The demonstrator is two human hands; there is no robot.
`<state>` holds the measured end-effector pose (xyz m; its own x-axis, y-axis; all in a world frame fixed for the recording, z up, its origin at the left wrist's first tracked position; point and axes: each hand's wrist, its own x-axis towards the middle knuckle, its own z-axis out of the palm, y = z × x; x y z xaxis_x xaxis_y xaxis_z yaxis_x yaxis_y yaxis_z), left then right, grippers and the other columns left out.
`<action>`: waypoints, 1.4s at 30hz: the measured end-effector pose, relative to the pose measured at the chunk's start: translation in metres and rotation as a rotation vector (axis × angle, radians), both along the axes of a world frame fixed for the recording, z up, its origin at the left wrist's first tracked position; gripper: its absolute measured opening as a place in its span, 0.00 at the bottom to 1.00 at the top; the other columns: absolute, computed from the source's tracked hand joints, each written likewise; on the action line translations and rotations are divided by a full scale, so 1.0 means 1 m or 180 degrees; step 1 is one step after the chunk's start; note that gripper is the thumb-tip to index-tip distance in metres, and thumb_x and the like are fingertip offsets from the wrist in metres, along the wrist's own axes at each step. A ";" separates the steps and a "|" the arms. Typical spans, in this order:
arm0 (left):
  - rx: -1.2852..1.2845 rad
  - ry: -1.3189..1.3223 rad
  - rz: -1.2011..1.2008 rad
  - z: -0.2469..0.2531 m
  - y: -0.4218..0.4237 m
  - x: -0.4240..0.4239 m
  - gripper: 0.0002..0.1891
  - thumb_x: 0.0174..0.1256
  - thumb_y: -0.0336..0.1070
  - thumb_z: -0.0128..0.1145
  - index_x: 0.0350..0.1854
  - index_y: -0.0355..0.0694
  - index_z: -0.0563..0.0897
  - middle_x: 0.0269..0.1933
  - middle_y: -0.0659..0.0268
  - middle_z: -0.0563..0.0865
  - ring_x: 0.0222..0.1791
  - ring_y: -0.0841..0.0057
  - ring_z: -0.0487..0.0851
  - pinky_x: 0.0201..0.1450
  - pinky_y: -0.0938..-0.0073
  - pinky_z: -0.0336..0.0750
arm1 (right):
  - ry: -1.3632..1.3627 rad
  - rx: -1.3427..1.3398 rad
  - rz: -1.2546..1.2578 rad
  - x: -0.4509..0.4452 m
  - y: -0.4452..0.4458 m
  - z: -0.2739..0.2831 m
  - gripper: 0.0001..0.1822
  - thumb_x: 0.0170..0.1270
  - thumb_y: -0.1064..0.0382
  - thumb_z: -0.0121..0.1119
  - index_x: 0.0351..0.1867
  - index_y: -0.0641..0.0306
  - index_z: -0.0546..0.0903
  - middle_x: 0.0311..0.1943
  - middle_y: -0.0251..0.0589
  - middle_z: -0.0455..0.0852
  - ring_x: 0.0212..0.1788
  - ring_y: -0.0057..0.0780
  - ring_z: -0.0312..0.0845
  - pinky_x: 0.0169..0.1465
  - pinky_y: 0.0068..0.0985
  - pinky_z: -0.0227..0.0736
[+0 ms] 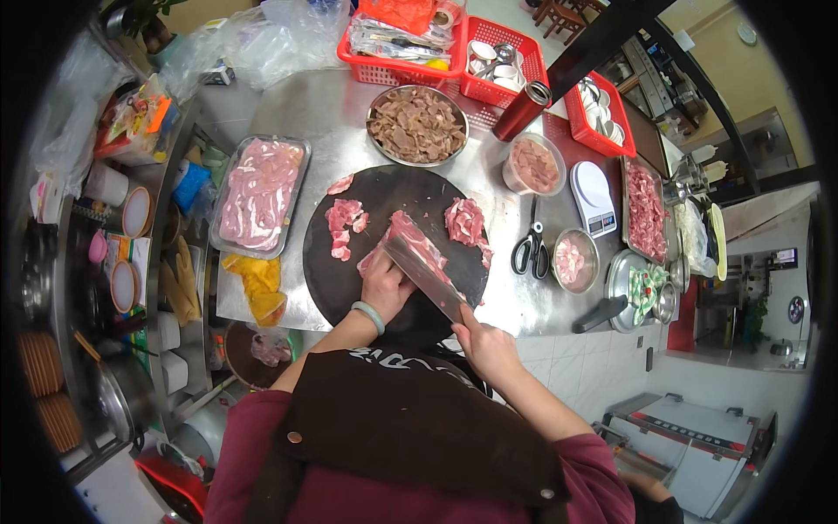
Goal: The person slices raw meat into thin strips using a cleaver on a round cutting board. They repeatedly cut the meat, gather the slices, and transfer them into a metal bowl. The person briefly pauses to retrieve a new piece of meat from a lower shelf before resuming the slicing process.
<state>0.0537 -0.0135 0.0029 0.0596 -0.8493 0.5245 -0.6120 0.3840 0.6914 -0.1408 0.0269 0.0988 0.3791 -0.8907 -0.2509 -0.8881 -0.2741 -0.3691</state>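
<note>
A piece of raw meat (414,230) lies on the round dark cutting board (386,183). My left hand (385,288), with a pale bangle at the wrist, presses on the near left part of this meat, its fingertips partly hidden by the blade. My right hand (488,347) grips a cleaver (425,278) whose broad blade slants across the meat, close to my left fingers. Trimmed meat scraps (345,226) sit on the board's left side, and a small heap of cut meat (465,221) is on its right.
Left of the board stands a plastic tray of pink meat (258,196), with a yellow cloth (258,288) below it. Behind is a metal bowl of sliced meat (418,124). To the right are black scissors (531,252), a white scale (592,190) and a small meat bowl (575,261).
</note>
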 end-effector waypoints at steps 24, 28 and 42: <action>0.0181 -0.0182 -0.0154 0.001 0.000 0.000 0.20 0.40 0.27 0.66 0.42 0.36 0.80 0.48 0.55 0.77 0.51 0.53 0.74 0.54 0.58 0.71 | -0.0181 -0.0408 -0.0025 0.011 -0.012 -0.022 0.25 0.66 0.49 0.52 0.55 0.67 0.72 0.17 0.49 0.81 0.19 0.46 0.80 0.22 0.39 0.74; 0.0185 -0.0168 -0.0161 0.003 -0.001 0.001 0.20 0.40 0.27 0.66 0.42 0.36 0.80 0.48 0.56 0.77 0.51 0.53 0.74 0.53 0.58 0.71 | -0.0012 -0.0481 0.0023 0.031 -0.033 -0.028 0.25 0.65 0.50 0.52 0.54 0.68 0.72 0.17 0.49 0.81 0.19 0.46 0.80 0.22 0.40 0.74; 0.0074 -0.0212 -0.0131 0.002 -0.004 0.000 0.19 0.40 0.25 0.65 0.40 0.36 0.80 0.46 0.56 0.77 0.52 0.53 0.74 0.53 0.58 0.71 | -0.0094 -0.0399 0.0032 0.039 -0.049 -0.035 0.23 0.66 0.50 0.51 0.54 0.66 0.72 0.18 0.51 0.82 0.21 0.49 0.80 0.24 0.44 0.74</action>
